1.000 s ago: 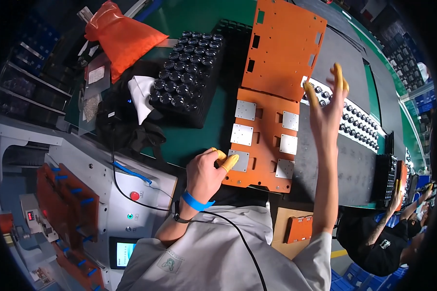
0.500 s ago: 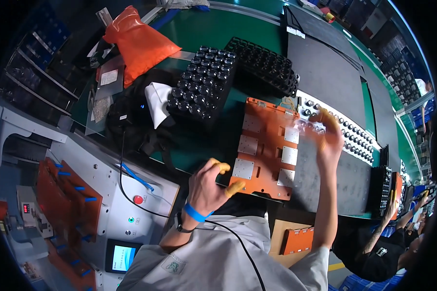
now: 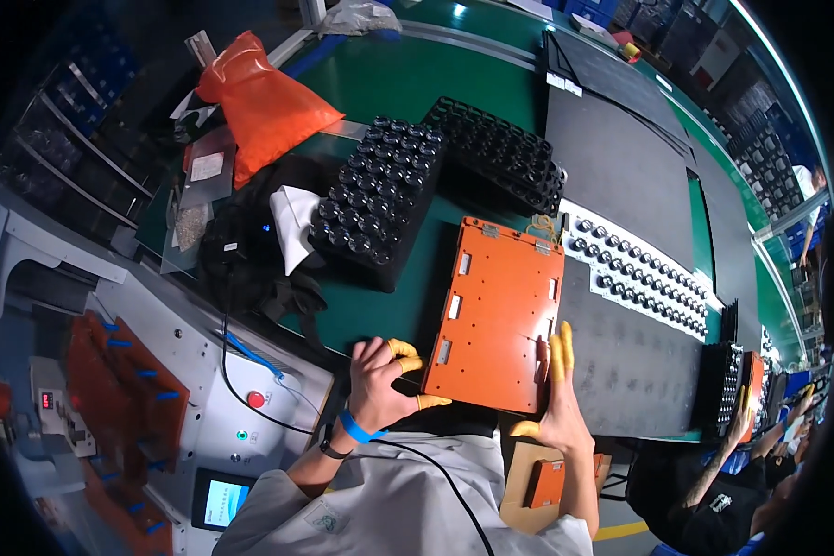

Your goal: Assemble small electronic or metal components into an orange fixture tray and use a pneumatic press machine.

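Note:
In front of me lies a hinged orange fixture [image 3: 497, 315], a flat panel with slots and small holes facing up. My left hand [image 3: 377, 382] is at its near-left corner, fingers curled, with the yellow-covered thumb on the near edge and a finger against the left side. My right hand [image 3: 563, 403] rests at the near-right corner. Its yellow-covered fingers lie straight along the right side, the thumb spread apart below the near edge. Beyond the fixture's right side is a white strip [image 3: 632, 269] holding rows of dark round lens-like parts.
A black tray of shiny round parts [image 3: 380, 190] and another black tray [image 3: 500, 148] stand beyond the fixture. An orange bag [image 3: 273, 116] lies far left beside a white cloth [image 3: 295, 222]. A machine with a red button [image 3: 256, 399] stands left. A co-worker [image 3: 713, 491] works at right.
An orange panel now covers the pale plates that showed on the fixture. My right hand has come down from above the white strip to the fixture's right side. My left hand has moved against its corner.

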`<action>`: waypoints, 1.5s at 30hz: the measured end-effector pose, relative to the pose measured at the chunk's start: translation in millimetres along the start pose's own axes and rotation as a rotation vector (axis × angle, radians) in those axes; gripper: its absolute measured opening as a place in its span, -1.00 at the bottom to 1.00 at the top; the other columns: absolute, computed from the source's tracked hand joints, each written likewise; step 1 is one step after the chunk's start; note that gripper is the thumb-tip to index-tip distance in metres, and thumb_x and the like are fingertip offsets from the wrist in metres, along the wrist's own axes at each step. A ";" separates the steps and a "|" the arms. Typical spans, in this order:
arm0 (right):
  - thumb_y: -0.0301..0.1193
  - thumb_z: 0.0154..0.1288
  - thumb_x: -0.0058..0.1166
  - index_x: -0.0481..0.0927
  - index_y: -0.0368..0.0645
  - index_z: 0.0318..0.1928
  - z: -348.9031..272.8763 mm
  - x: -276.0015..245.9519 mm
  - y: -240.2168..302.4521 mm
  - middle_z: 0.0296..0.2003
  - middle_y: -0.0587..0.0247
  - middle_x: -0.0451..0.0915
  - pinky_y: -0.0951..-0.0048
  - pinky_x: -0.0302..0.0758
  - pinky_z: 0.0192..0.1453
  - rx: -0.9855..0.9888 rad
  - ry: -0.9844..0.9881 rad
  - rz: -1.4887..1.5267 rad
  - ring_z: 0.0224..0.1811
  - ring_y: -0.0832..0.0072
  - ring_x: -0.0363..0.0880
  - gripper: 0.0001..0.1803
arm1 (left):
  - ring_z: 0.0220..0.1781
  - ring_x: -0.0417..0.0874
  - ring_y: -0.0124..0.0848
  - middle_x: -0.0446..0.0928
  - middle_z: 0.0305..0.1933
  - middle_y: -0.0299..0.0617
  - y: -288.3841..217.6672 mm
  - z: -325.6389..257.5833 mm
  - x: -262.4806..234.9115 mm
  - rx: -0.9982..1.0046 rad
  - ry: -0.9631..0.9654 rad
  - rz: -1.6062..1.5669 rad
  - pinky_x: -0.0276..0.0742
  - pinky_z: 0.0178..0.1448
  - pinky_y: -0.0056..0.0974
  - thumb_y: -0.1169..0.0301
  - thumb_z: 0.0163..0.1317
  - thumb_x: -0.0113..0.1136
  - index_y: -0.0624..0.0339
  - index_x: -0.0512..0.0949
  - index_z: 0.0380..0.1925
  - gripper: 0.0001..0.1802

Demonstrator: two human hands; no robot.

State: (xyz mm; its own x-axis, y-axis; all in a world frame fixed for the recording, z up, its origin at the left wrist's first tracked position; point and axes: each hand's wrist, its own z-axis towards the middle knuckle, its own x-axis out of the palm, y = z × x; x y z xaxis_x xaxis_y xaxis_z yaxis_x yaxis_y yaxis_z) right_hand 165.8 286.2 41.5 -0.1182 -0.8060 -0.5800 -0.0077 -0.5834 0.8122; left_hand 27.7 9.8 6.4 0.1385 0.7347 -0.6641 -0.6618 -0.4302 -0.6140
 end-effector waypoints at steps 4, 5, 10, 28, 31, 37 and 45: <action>-0.15 0.36 0.33 -0.29 -0.07 0.66 8.5 18.4 8.9 0.65 0.00 -0.18 0.11 -0.05 0.67 0.108 -0.237 0.591 0.69 0.14 -0.16 0.18 | -0.22 0.55 -0.32 0.59 -0.27 -0.37 -1.8 -2.0 -5.0 -0.034 -0.064 -0.032 0.27 -0.07 -0.17 -0.14 -0.33 0.69 0.07 0.71 -0.48 -0.42; -0.38 0.43 0.19 -0.20 -0.06 0.66 0.8 22.0 -11.1 0.64 0.03 -0.10 0.15 0.18 0.59 0.146 -0.288 0.643 0.66 0.16 -0.01 0.01 | -0.21 0.59 -0.32 0.60 -0.26 -0.36 -2.6 -1.6 -4.1 -0.038 -0.088 -0.083 0.29 -0.09 -0.17 -0.12 -0.35 0.70 0.06 0.70 -0.46 -0.41; -0.32 0.48 0.10 0.32 -0.22 0.46 -7.4 32.9 -30.0 0.27 0.04 0.54 0.23 0.72 0.11 0.486 -0.518 0.985 0.23 0.26 0.62 -0.38 | -0.07 0.68 -0.20 0.59 -0.14 -0.16 -16.5 -2.0 -2.4 -0.177 -0.134 -0.479 0.59 0.02 -0.22 0.09 -0.28 0.77 0.30 0.65 -0.36 -0.38; -0.40 0.30 0.23 0.32 -0.30 0.41 30.4 90.1 81.6 0.21 -0.12 0.53 0.10 0.58 0.23 -0.352 -0.161 1.034 0.18 0.15 0.57 -0.30 | 0.39 0.47 -0.40 0.46 0.39 -0.15 -87.8 -67.8 -59.0 -0.132 -0.146 -1.495 0.46 0.40 -0.20 0.08 -0.04 0.70 0.23 0.30 0.44 0.10; -0.44 0.32 0.21 0.23 -0.25 0.48 28.8 100.7 102.4 0.23 -0.09 0.51 0.11 0.57 0.25 -0.559 -0.014 1.092 0.20 0.19 0.56 -0.24 | 0.53 0.34 -0.38 0.34 0.52 -0.17 -76.1 -95.0 -51.2 -0.100 -0.576 -1.659 0.27 0.57 -0.11 0.50 0.23 0.45 0.18 0.22 0.51 -0.12; 0.03 0.27 0.39 0.31 -0.30 0.45 32.4 158.8 225.4 0.09 0.17 0.59 0.48 0.61 -0.37 -0.480 0.447 0.933 -0.24 0.40 0.71 -0.05 | 0.55 0.36 -0.19 0.24 0.60 -0.06 -48.1 -194.8 -169.8 0.353 -0.757 -1.608 0.27 0.58 -0.03 0.35 0.42 0.10 0.20 0.05 0.60 -0.20; -0.33 0.38 0.26 0.50 -0.27 0.34 23.8 241.5 252.2 0.18 0.02 0.65 0.23 0.60 0.23 -0.715 0.907 0.660 0.14 0.21 0.72 -0.43 | 0.47 0.47 -0.12 0.42 0.48 -0.02 -86.6 -352.3 -235.9 -0.086 -1.633 -0.746 0.36 0.54 0.02 0.37 0.34 0.04 0.28 0.29 0.47 -0.32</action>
State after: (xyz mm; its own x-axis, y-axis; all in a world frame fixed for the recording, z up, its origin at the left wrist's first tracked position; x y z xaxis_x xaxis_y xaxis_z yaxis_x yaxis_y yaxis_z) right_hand 111.7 -53.2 107.7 0.8037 -0.5743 -0.1558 0.3479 0.2411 0.9060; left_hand 311.9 -311.1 65.9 -0.4687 0.4653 0.7509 -0.7626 0.2158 -0.6098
